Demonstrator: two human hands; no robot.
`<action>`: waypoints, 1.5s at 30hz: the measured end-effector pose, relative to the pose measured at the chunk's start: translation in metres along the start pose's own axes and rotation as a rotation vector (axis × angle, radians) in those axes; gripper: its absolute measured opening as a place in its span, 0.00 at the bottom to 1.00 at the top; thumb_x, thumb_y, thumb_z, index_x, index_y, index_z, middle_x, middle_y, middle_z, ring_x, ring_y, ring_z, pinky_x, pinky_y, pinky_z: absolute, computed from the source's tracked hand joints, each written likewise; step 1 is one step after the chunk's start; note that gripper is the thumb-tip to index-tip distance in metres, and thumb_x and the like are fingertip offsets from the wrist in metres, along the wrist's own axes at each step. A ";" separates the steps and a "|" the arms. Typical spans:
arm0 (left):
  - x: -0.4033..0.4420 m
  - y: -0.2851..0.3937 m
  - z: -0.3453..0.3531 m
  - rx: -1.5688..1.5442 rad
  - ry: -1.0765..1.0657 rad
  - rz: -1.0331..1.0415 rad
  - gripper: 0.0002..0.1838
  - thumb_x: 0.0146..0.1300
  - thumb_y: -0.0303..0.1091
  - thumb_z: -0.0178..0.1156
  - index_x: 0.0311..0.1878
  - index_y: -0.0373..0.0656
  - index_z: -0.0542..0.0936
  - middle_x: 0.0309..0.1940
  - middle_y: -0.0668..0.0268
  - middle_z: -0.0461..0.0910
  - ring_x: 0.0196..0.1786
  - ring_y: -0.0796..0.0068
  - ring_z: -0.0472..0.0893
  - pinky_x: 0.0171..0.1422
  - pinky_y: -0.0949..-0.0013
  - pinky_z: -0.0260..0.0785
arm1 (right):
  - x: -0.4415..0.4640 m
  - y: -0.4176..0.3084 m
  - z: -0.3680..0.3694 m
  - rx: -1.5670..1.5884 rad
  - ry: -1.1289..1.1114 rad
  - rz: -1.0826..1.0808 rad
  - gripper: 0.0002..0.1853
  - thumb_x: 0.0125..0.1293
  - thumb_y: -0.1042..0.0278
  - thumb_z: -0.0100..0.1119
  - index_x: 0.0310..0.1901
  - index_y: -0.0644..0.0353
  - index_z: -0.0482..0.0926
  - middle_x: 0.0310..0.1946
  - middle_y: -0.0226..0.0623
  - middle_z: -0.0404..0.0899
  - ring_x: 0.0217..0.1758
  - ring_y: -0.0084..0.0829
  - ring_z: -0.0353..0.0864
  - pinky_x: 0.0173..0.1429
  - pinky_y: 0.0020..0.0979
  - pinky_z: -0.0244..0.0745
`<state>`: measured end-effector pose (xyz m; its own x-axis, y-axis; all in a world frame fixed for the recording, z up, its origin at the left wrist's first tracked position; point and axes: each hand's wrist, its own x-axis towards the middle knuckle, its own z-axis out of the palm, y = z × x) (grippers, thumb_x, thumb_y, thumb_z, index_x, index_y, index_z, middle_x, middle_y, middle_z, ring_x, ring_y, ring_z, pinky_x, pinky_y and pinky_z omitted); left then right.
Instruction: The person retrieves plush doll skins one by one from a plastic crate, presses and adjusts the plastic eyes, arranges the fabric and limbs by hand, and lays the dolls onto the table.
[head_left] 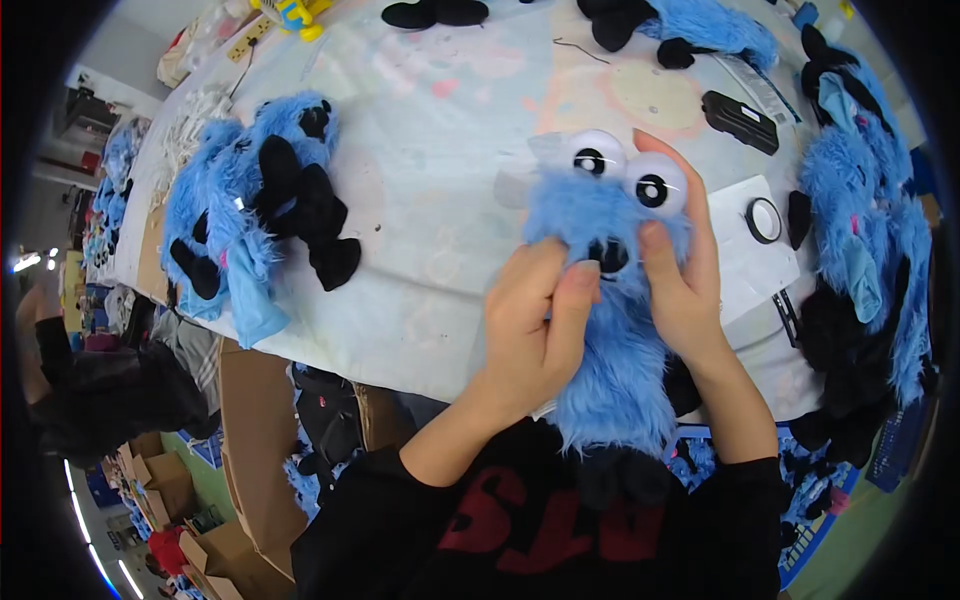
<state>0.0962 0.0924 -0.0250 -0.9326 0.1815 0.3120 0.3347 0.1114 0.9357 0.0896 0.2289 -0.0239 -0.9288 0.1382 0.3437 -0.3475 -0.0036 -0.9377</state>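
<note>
A blue furry plush toy (612, 385) is held upright in front of my chest, over the table's near edge. It has two bulging white eyes (655, 188) with black pupils, a black nose (610, 257) and black feet at the bottom. My right hand (688, 265) wraps around the right side of the head, its thumb pressing the fur below an eye. Fingers curled and thumb pressed in, my left hand (540, 315) pinches the face beside the nose. Whether anything small sits in that pinch is hidden.
On the table (420, 230) lie a furry blue plush piece (235, 200) with black limbs, a black case (740, 122) and a tape roll (765, 220) on white sheets. More blue plush pieces (855, 200) are heaped at right. Cardboard boxes (255, 440) stand below left, a blue crate (800, 535) below right.
</note>
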 end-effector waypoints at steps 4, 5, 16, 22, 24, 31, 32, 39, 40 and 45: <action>0.001 0.008 0.005 -0.227 0.112 -0.119 0.09 0.59 0.24 0.49 0.23 0.40 0.70 0.19 0.67 0.64 0.23 0.74 0.61 0.30 0.75 0.58 | 0.000 0.004 -0.004 -0.176 0.036 -0.106 0.30 0.56 0.71 0.58 0.60 0.60 0.57 0.47 0.41 0.67 0.46 0.32 0.68 0.53 0.30 0.63; 0.000 0.006 0.006 -0.241 0.094 -0.121 0.09 0.59 0.24 0.49 0.23 0.40 0.70 0.19 0.67 0.64 0.23 0.74 0.61 0.30 0.75 0.58 | 0.000 0.004 -0.006 -0.207 0.038 -0.167 0.30 0.56 0.71 0.59 0.60 0.60 0.57 0.46 0.41 0.67 0.45 0.32 0.68 0.51 0.30 0.64; 0.001 -0.001 0.004 -0.141 0.032 0.058 0.10 0.66 0.29 0.42 0.28 0.40 0.69 0.21 0.69 0.69 0.24 0.81 0.64 0.30 0.80 0.60 | 0.000 -0.005 -0.002 0.029 0.027 0.057 0.26 0.57 0.72 0.58 0.56 0.58 0.59 0.33 0.38 0.73 0.29 0.23 0.70 0.34 0.21 0.65; 0.012 0.008 -0.006 0.011 0.108 0.066 0.09 0.64 0.27 0.44 0.28 0.39 0.70 0.21 0.70 0.67 0.24 0.83 0.63 0.31 0.82 0.57 | -0.003 -0.002 0.002 -0.125 0.001 -0.073 0.24 0.60 0.75 0.54 0.56 0.59 0.58 0.34 0.38 0.74 0.32 0.23 0.70 0.38 0.20 0.64; 0.014 0.011 -0.006 0.274 0.065 0.099 0.11 0.67 0.31 0.41 0.31 0.40 0.70 0.22 0.71 0.67 0.25 0.85 0.61 0.32 0.83 0.56 | -0.003 -0.004 0.000 -0.194 -0.059 -0.081 0.23 0.61 0.77 0.51 0.57 0.60 0.57 0.40 0.41 0.73 0.37 0.24 0.70 0.44 0.21 0.65; 0.008 -0.005 -0.010 -0.050 0.120 0.057 0.05 0.63 0.27 0.46 0.39 0.38 0.70 0.28 0.69 0.68 0.28 0.83 0.62 0.36 0.82 0.57 | 0.003 0.001 0.000 -0.035 -0.001 -0.080 0.23 0.59 0.73 0.55 0.56 0.58 0.62 0.34 0.36 0.75 0.28 0.23 0.69 0.35 0.21 0.64; 0.005 -0.010 -0.007 -0.102 0.144 0.020 0.07 0.61 0.26 0.49 0.42 0.37 0.70 0.32 0.66 0.71 0.32 0.80 0.66 0.39 0.80 0.61 | 0.004 -0.002 0.000 -0.008 -0.003 -0.074 0.24 0.59 0.73 0.55 0.57 0.58 0.61 0.34 0.36 0.75 0.28 0.23 0.70 0.35 0.21 0.65; 0.005 -0.003 -0.031 -0.297 0.101 -0.466 0.24 0.58 0.29 0.58 0.56 0.34 0.64 0.48 0.57 0.73 0.46 0.72 0.75 0.52 0.73 0.68 | 0.009 -0.006 0.001 0.005 -0.133 -0.063 0.25 0.60 0.74 0.54 0.60 0.60 0.62 0.34 0.35 0.76 0.33 0.22 0.73 0.38 0.20 0.65; 0.007 -0.004 -0.034 -0.423 0.193 -0.417 0.23 0.58 0.30 0.58 0.55 0.35 0.66 0.47 0.57 0.74 0.44 0.72 0.75 0.50 0.73 0.69 | 0.009 -0.008 -0.001 -0.004 -0.152 -0.066 0.25 0.60 0.74 0.54 0.60 0.60 0.62 0.34 0.35 0.77 0.33 0.22 0.73 0.38 0.20 0.65; 0.024 -0.029 -0.072 -0.628 0.375 -0.358 0.18 0.62 0.37 0.56 0.51 0.36 0.71 0.42 0.60 0.77 0.40 0.74 0.77 0.46 0.74 0.71 | 0.001 -0.028 -0.030 0.105 -0.595 0.560 0.21 0.58 0.75 0.56 0.55 0.62 0.69 0.35 0.34 0.78 0.37 0.22 0.74 0.39 0.21 0.65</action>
<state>0.0541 0.0238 -0.0325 -0.9891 -0.1134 -0.0937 -0.0266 -0.4880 0.8724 0.1021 0.2592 0.0012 -0.8706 -0.4592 -0.1765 0.2051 -0.0127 -0.9787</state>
